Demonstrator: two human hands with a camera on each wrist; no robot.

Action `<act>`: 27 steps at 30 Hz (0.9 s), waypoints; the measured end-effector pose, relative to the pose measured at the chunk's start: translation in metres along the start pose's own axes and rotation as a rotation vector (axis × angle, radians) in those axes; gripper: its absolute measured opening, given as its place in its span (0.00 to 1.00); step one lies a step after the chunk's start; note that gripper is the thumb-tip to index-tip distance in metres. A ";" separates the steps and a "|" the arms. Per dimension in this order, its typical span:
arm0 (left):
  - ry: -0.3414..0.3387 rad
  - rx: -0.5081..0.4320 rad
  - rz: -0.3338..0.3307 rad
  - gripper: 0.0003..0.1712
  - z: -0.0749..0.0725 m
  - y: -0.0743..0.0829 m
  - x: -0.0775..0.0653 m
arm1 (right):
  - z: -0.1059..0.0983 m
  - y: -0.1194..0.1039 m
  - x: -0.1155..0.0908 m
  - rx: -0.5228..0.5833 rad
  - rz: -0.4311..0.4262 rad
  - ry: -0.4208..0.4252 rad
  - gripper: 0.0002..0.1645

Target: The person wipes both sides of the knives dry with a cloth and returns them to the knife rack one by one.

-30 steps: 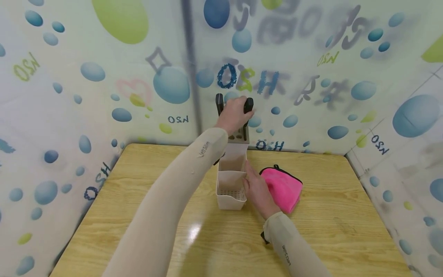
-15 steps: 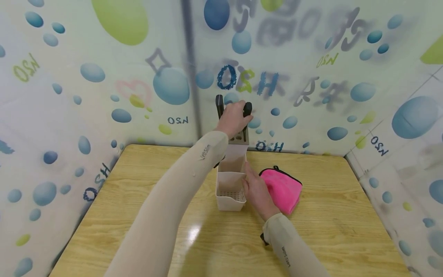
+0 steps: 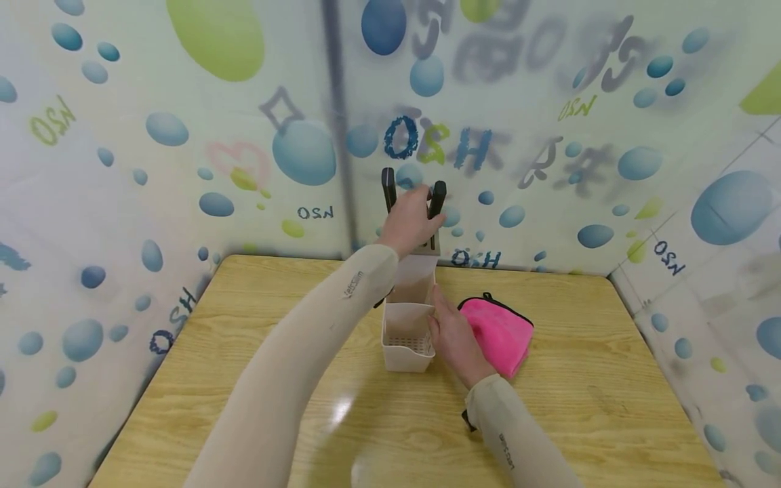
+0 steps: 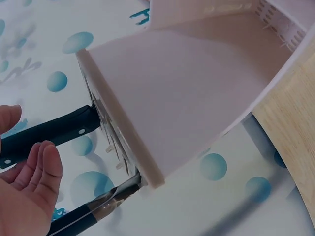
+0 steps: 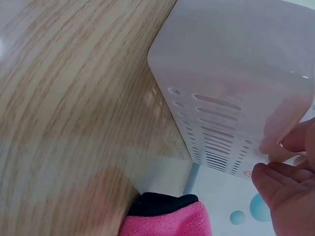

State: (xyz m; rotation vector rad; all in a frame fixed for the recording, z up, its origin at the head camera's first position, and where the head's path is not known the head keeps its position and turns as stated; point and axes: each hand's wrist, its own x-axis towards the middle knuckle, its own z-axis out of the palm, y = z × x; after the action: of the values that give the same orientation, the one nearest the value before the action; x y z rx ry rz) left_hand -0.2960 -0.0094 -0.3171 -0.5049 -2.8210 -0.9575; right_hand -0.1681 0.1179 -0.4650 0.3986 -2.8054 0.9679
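Note:
A pale plastic utensil holder with open front compartments and a slotted knife block at the back stands on the wooden table. Two black-handled knives are upright in its slots. My left hand is around the right knife's handle, thumb on one side and curled fingers on the other; the left wrist view shows this handle with its rivets. The other knife stands just left of the hand. My right hand holds the holder's right side, thumb at the wall's edge and fingers bent beside it.
A pink cloth pouch with black trim lies on the table just right of my right hand. The patterned wall rises close behind the holder. The wooden table spreads on both sides.
My left hand has come slightly down, and more of the right knife's handle shows above its fingers. The knife sits a little lower. The right hand and holder stay put.

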 end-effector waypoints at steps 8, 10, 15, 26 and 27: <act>0.014 0.036 0.103 0.27 0.002 -0.003 -0.025 | -0.012 0.003 0.001 -0.033 0.004 -0.070 0.39; 0.027 0.050 0.149 0.27 0.002 -0.006 -0.033 | -0.017 0.004 0.001 -0.046 -0.011 -0.093 0.40; 0.072 0.115 0.248 0.31 0.001 -0.013 -0.052 | -0.029 0.006 0.005 -0.091 -0.012 -0.170 0.42; 0.280 0.283 0.483 0.33 -0.004 -0.048 -0.084 | -0.053 0.017 0.010 -0.198 -0.110 -0.134 0.37; 0.290 0.286 0.488 0.33 -0.006 -0.053 -0.087 | -0.056 0.018 0.011 -0.207 -0.121 -0.119 0.36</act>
State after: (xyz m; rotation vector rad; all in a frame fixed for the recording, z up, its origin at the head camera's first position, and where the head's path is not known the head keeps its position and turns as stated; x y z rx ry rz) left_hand -0.2329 -0.0760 -0.3618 -0.8773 -2.3518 -0.4768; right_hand -0.1809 0.1643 -0.4297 0.6072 -2.9087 0.6409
